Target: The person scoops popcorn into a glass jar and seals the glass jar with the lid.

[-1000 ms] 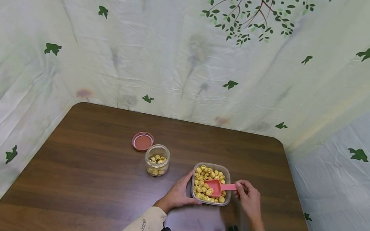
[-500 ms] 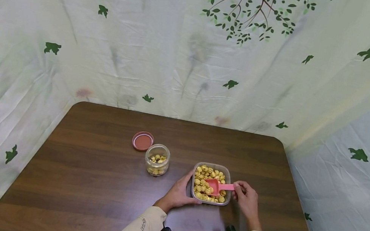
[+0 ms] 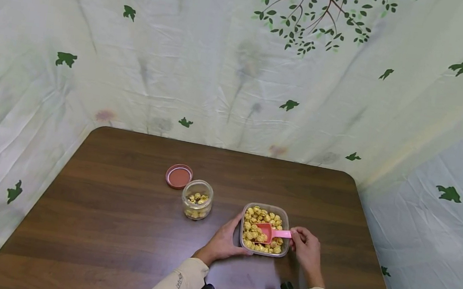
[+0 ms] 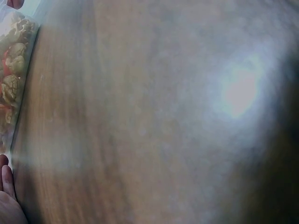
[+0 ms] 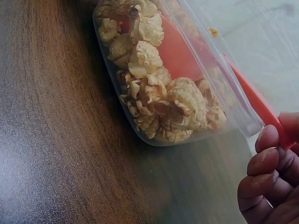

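A clear plastic container (image 3: 264, 253) full of golden popcorn (image 3: 252, 236) stands on the table. My left hand (image 3: 222, 242) holds its left side, thumb along the front wall and fingers toward the back. My right hand (image 3: 307, 252) pinches the end of a pink scoop's (image 3: 282, 234) handle between thumb and fingers. The scoop's bowl lies sunk among the popcorn, its handle passing over the right rim. In the right wrist view the reddish bowl (image 5: 180, 53) shows through the container wall, partly hidden by popcorn, and my right hand (image 5: 266, 186) is close by the rim.
A glass jar (image 3: 189, 197) partly filled with popcorn stands left of the container. Behind it on the left lies a red lid (image 3: 178, 177). The brown wooden table (image 3: 119, 227) is bordered by a leaf-printed white cloth (image 3: 223, 67) at the back and sides.
My right hand has shifted slightly left, and the scoop has moved a little left, deeper into the popcorn. My left hand and the container have stayed in place.
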`<action>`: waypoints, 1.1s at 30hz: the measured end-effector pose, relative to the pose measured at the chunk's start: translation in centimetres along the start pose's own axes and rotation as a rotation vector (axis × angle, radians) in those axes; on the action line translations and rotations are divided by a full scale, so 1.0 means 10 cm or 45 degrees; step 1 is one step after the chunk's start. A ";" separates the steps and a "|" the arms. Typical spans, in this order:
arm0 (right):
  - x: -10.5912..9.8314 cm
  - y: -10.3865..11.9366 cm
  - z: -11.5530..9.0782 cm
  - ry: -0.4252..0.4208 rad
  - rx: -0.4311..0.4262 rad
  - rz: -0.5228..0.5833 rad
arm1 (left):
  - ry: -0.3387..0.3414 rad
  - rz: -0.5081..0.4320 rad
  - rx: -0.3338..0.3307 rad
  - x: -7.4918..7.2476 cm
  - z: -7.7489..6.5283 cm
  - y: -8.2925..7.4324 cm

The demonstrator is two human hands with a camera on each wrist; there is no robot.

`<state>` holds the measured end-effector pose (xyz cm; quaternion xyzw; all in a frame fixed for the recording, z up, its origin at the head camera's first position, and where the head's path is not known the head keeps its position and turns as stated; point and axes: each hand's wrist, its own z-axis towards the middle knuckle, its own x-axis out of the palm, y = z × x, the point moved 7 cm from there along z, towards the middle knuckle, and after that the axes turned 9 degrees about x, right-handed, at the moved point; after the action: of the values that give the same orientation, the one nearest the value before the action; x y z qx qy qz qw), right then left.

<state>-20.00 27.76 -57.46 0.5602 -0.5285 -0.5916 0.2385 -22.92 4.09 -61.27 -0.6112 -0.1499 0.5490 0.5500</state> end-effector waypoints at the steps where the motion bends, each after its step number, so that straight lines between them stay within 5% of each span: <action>1: 0.00 0.00 0.00 -0.003 0.003 0.008 | 0.000 -0.001 -0.001 0.00 0.00 0.00; 22: 0.01 -0.07 0.01 0.050 0.130 0.175 | -0.005 -0.006 0.023 0.00 0.00 -0.01; 33: 0.01 -0.09 0.01 0.039 0.100 0.232 | -0.010 0.008 0.031 0.01 0.00 0.01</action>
<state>-19.84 28.03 -58.35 0.5279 -0.5962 -0.5376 0.2772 -22.99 4.10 -61.40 -0.6027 -0.1436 0.5550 0.5550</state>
